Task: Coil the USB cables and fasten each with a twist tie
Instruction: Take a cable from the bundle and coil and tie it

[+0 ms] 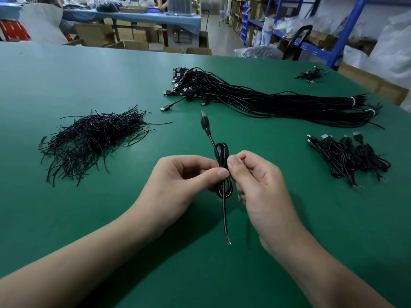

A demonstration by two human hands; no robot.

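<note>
low in the middle of the frame, the person's left hand and right hand meet just above the green counter. each grip is closed in a thumb-and-finger pinch on the waist of a thin black usb cable wound into a narrow loop. pinching there keeps the turns squeezed together, i'd judge so a tie can be twisted round the middle. whether a tie is already on it i cannot tell, as the fingers cover that spot. the cable's bare wire tail hangs below the hands and its black usb plug sticks up above them, both free of the coil.

further up, at the left of the frame, a loose heap of short black twist ties lies on the left hand's side. at the right, a small pile of coiled black cables sits apart, seemingly the finished ones. nothing lies between the hands and either pile.

beyond, from upper centre to right, is a long bundle of straight black usb cables, banded in white near its right end. a few more cables lie at the upper right. cardboard boxes and blue shelving stand behind the counter.
</note>
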